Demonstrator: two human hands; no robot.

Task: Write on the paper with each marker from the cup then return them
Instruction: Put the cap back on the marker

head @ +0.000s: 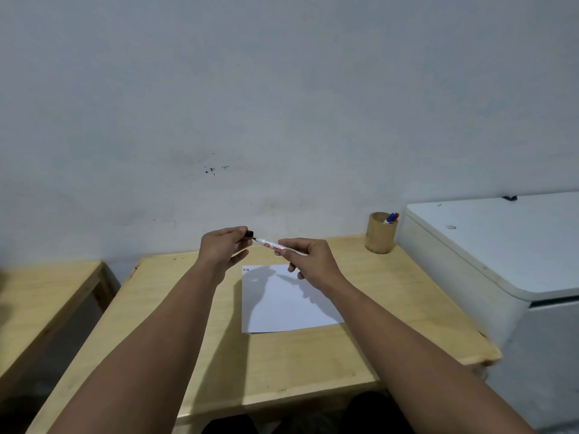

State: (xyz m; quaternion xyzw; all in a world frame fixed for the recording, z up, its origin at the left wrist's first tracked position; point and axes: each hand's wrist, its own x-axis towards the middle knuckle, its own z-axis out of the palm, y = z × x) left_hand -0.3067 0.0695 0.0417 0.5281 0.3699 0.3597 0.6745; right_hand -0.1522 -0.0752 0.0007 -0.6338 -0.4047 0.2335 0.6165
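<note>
My right hand (pixel 308 261) grips a white marker (pixel 272 244) by its rear half, tip pointing left. My left hand (pixel 224 249) pinches the marker's black cap (pixel 249 234) right at the tip; whether cap and tip touch is unclear. Both hands hover above a white paper (pixel 282 305) lying on the wooden table (pixel 219 355). A small black mark (pixel 246 270) sits at the paper's top left corner. A bamboo cup (pixel 380 234) stands at the table's far right corner, holding two markers (pixel 391 218) with blue and red ends.
A white chest-like appliance (pixel 488 245) stands against the table's right side, just beside the cup. A second wooden table (pixel 37 308) stands to the left across a gap. A grey wall (pixel 282 104) rises behind.
</note>
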